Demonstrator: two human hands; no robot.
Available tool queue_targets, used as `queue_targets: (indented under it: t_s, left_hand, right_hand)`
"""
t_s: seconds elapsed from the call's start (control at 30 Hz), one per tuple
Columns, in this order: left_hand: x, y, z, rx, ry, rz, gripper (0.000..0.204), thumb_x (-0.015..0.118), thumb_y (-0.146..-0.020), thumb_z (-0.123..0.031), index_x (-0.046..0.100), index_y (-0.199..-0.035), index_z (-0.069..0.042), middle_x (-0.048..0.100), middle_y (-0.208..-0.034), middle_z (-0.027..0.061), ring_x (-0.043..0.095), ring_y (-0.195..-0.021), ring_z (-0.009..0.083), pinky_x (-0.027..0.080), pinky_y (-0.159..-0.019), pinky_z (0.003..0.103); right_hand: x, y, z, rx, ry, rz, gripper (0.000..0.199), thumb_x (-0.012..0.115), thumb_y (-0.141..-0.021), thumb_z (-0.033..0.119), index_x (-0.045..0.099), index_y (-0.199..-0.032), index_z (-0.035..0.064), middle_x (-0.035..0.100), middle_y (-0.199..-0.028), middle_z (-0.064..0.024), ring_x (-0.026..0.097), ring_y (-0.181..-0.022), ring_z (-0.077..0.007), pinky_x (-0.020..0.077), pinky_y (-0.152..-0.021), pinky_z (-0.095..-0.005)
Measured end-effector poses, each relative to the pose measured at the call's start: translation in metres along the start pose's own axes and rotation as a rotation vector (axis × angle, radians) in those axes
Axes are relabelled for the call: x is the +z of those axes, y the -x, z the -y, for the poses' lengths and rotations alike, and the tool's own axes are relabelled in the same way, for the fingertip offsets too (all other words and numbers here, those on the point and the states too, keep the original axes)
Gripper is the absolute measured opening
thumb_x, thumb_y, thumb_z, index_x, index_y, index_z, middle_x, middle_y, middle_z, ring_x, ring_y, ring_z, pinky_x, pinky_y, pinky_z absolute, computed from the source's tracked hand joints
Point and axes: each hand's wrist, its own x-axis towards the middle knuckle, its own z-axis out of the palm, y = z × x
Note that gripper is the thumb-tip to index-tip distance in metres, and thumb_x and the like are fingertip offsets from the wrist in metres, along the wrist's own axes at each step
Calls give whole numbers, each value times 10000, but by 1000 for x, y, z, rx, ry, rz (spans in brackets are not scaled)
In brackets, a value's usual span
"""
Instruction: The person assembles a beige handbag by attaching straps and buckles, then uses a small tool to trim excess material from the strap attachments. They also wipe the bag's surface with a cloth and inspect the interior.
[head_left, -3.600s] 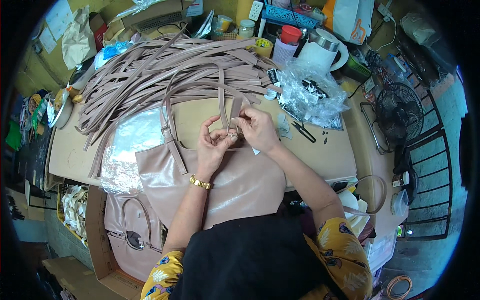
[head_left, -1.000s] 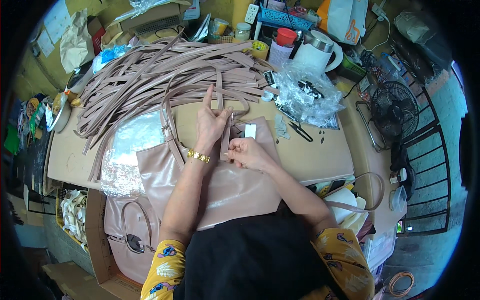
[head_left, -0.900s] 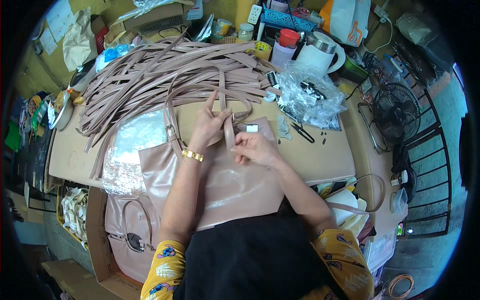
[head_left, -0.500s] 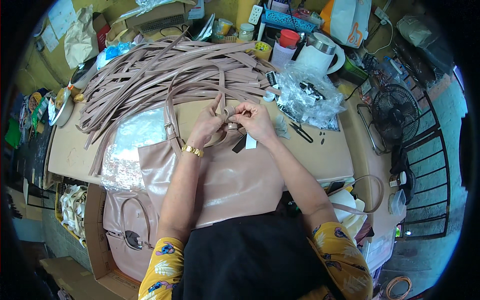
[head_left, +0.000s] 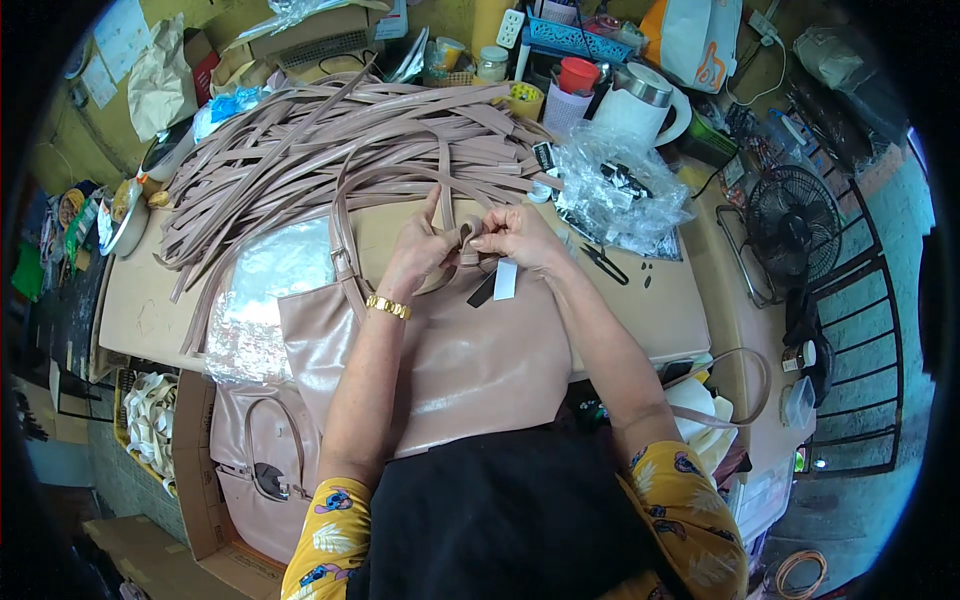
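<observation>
While L hand grips the strap by the top of the bag, index finger up, R hand has its fingers pinching the strap's curled part. Bag lies on desk, strap just above it. If either pinch slips, bent strap could prob. spring open; white tag might snag b/c it hangs v. close.

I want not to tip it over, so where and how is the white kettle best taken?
Probably by gripping around the curved handle, coming from the right: the white kettle stands with this loop jutting out there, while crumpled clear plastic lies in front.
</observation>
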Motion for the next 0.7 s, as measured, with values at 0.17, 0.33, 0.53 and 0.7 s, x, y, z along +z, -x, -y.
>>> queue_targets:
  t_s: [0.17, 0.33, 0.53, 0.7]
  left_hand:
    - [-2, -5, 9, 25, 7, -47, 952, 751, -805, -81, 163, -1550, -12, 607, -593, 30, 537, -469, 97, 382, -419, 255]
    - [2, 1, -4, -30, 101, -78, 923, 689, -806, -10, 163, -1563, -65, 548, -542, -8, 473, -443, 79, 339, -417, 258]
    - [4, -2, 8, -73, 198, -28, 890, 637, -837, 13, 137, -1569, -75, 532, -579, -28, 442, -433, 69, 321, -399, 232]
    - [-8, -17, 32, -143, 419, -27, 924, 584, -814, 67, 73, -1571, -76, 602, -669, 30, 477, -427, 85, 338, -359, 231]
  right_hand:
    - [8, 7, 10, -152, 436, -40, 159, 785, -708, 96, 670, -726, -11, 637, -622, -81, 586, -613, -115, 481, -604, -316]
    - [11, 19, 48, -172, 126, 23, 118, 740, -786, 42, 643, -764, -20, 615, -648, -39, 545, -573, -76, 450, -545, -278]
    - [23, 18, 19, -190, 447, -162, 175, 748, -794, 83, 622, -744, -27, 566, -563, -26, 496, -512, -79, 442, -514, -311]
    - [34, 44, 45, -565, 700, -262, 297, 763, -750, 186, 618, -960, 34, 623, -937, -112, 638, -851, -273, 491, -724, -387]
